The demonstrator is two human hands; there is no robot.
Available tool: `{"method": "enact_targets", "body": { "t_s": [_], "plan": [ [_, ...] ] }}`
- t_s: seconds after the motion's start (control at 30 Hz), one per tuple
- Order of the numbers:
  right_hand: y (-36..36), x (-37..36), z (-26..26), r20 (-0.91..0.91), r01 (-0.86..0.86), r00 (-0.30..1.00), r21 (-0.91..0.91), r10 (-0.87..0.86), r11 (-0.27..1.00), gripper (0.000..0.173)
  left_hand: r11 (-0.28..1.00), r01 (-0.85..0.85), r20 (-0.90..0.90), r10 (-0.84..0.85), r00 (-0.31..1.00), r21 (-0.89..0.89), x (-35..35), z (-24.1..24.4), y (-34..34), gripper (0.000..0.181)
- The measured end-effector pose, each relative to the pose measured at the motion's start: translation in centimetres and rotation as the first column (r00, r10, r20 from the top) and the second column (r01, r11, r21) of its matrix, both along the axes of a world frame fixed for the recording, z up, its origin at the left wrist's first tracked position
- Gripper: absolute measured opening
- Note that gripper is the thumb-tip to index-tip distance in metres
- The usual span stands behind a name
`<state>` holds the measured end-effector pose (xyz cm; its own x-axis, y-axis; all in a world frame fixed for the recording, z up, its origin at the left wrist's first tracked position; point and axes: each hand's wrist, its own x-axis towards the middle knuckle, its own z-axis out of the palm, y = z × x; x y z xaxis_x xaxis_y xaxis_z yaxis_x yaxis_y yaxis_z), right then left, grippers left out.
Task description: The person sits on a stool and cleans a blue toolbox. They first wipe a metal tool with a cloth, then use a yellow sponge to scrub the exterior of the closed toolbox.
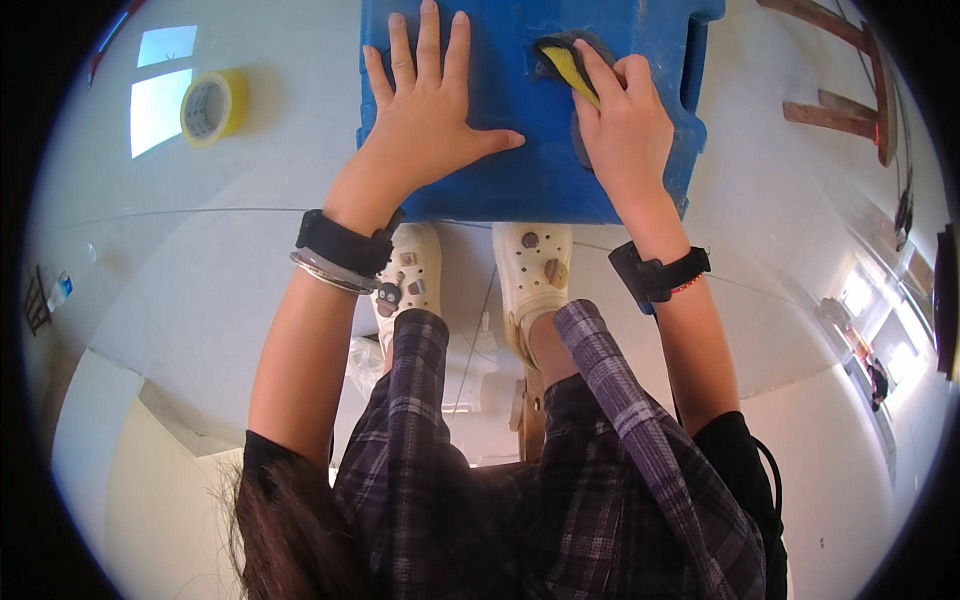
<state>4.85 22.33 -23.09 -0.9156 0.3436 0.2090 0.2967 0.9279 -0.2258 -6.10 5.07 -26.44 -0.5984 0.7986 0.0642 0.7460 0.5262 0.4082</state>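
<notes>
A blue plastic crate or bin (502, 184), scuffed in places, lies before me at the top of the head view. My left hand (431, 112) rests flat on its blue surface with the fingers spread and nothing held. At the right part of the same surface, my right hand (626, 112) grips a folded grey and yellow cloth (566, 66), pressed against the plastic. Part of the cloth is hidden under the fingers and palm. The crate's far end runs out of view. A slot-like opening shows near its right edge.
A roll of yellow tape (214, 107) is on the pale tiled floor at the left. Wooden furniture legs (832, 118) show at the upper right. My feet, in cream clogs (532, 262), are just below the crate's near edge. A clear plastic bag (364, 364) lies by my left leg.
</notes>
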Motion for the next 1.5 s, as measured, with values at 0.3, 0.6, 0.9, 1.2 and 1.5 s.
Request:
{"method": "enact_targets", "body": {
  "t_s": [0.3, 0.6, 0.9, 1.2, 1.5],
  "plan": [
    [-1.5, 2.3, 0.8, 0.091, 0.123, 0.989, -0.120, -0.113, 0.985, 0.042, 1.000, -0.006, 0.015, 0.006, 1.000, 0.014, 0.1, 0.4, 0.1, 0.119],
    [-0.9, 0.7, 0.8, 0.083, 0.089, 0.993, -0.055, -0.084, 0.994, 0.038, 1.000, -0.024, 0.028, 0.024, 0.999, 0.017, 0.3, 0.6, 0.3, 0.118],
    [-1.1, -1.0, 0.0, 0.004, 0.105, 0.994, -0.085, -0.105, 0.991, 0.034, 1.000, -0.030, 0.028, 0.030, 0.999, 0.001, 0.3, 0.8, 0.3, 0.116],
    [2.5, -1.4, -0.4, -0.001, 0.174, 0.985, -0.012, -0.174, 0.985, 0.035, 1.000, -0.024, 0.013, 0.024, 1.000, 0.015, 0.3, 0.7, 0.2, 0.116],
    [-0.1, -4.8, 1.4, 0.008, 0.015, 1.000, -0.071, -0.014, 0.997, 0.030, 1.000, -0.030, 0.007, 0.030, 1.000, 0.002, 0.3, 0.7, 0.2, 0.116]
  ]
}}
